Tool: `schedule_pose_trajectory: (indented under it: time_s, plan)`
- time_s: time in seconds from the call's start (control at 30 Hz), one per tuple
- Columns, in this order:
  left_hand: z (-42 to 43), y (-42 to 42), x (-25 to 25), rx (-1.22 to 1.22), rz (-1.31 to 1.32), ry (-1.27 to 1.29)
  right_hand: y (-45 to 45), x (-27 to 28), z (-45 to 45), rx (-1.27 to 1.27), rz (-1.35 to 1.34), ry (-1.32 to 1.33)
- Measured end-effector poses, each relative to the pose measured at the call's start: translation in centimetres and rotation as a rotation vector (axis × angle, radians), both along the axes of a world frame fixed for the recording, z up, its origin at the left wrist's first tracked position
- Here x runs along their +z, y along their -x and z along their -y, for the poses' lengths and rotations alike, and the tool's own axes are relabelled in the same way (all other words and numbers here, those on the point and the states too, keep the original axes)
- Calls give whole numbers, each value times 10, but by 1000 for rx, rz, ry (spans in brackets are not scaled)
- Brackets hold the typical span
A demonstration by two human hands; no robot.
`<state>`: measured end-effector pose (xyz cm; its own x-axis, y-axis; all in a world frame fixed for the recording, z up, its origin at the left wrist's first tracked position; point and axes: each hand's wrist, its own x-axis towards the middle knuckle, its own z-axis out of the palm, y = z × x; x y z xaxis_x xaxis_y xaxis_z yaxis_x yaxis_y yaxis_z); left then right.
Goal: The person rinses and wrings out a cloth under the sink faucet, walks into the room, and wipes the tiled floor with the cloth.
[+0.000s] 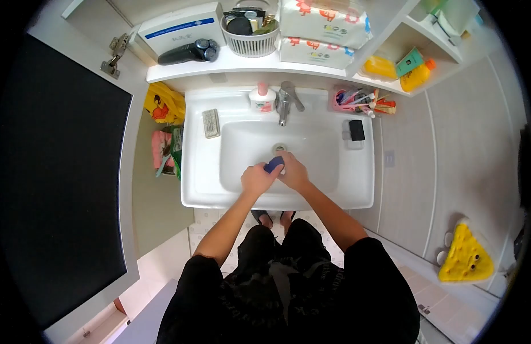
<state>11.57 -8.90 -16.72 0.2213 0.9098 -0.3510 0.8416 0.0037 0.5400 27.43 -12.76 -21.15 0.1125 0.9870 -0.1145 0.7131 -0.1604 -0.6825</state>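
Observation:
Over the front part of the white sink basin, my two hands meet around a small dark blue object with a rounded block shape; its exact kind does not show. My left hand grips it from the left side. Closed against its right side is my right hand, with a bit of white showing between the hands. Just beyond them lies the drain, below the chrome faucet.
A pump bottle, a soap bar in a dish, a black block and a container of toothbrushes sit on the sink's rim. Above, a shelf holds a shaver, a basket and tissue packs. An open cabinet door stands left.

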Motion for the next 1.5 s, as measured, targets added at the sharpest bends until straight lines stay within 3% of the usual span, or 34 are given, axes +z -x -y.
schedule_pose_trajectory:
  time_s: [0.13, 0.27, 0.33, 0.37, 0.57, 0.73, 0.87, 0.93, 1.03, 1.2, 1.3, 1.4, 1.5]
  plan:
    - [-6, 25, 1, 135, 226, -32, -3, -12, 25, -31, -45, -293]
    - [6, 49, 3, 244, 493, -15, 8, -17, 41, -128, -544, 103]
    - [16, 59, -4, 161, 483, -235, 23, 27, 35, -218, -897, 316]
    - [20, 64, -8, 119, 475, -345, 29, 33, 33, -230, -958, 321]
    - [44, 93, 53, 63, 381, -254, 74, 67, 25, -252, -1179, 367]
    - [70, 125, 67, 101, 527, -323, 99, 79, 25, -173, -1245, 386]
    - [90, 153, 37, 791, 1171, 326, 111, 80, 26, -104, -1431, 483]
    - [107, 164, 47, 905, 1351, 373, 120, 88, 28, -70, -1521, 552]
    - [135, 176, 61, 1044, 1448, 354, 124, 81, 29, -25, -1309, 651]
    - [193, 195, 56, 1213, 1411, 92, 129, 90, 35, 465, -707, 590]
    - [234, 207, 57, 1311, 1440, -39, 143, 79, 46, 751, -553, 382]
    - [272, 219, 61, 1404, 1407, -148, 166, 75, 57, 876, -551, 318]
    - [311, 233, 72, 1485, 1345, -273, 194, 74, 62, 1087, -479, 435]
